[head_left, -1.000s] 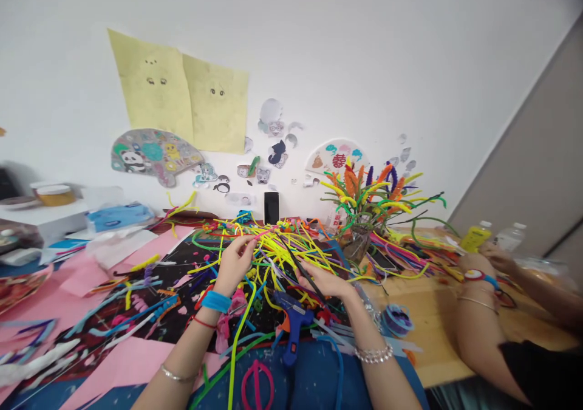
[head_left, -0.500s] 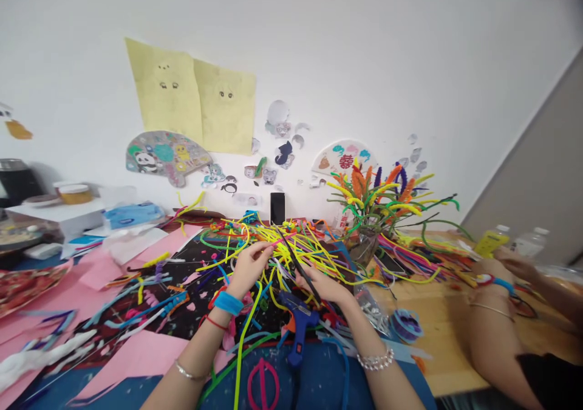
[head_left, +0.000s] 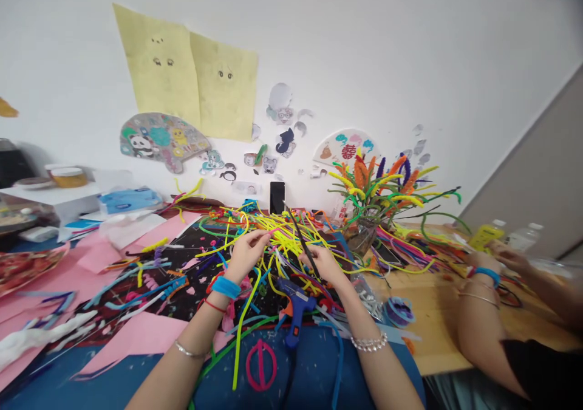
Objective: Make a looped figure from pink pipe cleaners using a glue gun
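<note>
My left hand [head_left: 249,253], with a blue band on its wrist, pinches its fingers together over the pile. A short bit of pink pipe cleaner [head_left: 276,230] shows at its fingertips. In my right hand [head_left: 324,262] is a long thin black stick [head_left: 299,231], tilted with its tip up and to the left. Yellow pipe cleaners [head_left: 282,225] lie heaped just beyond both hands. Below my right hand rests a blue glue gun [head_left: 298,313]. A pink pipe-cleaner ring with a bar across it [head_left: 261,366] lies nearer to me.
A phone [head_left: 277,198] leans on the wall. Pipe-cleaner flowers [head_left: 378,185] stand in a vase at the right. Pink paper [head_left: 136,343] covers part of the left side. Another person's arm [head_left: 480,319] reaches over the wooden table at the right, near bottles [head_left: 487,235].
The whole view has shifted slightly upward. My right hand has moved a little to the right with the black stick, which stands steeper. My left hand keeps its pinch.
</note>
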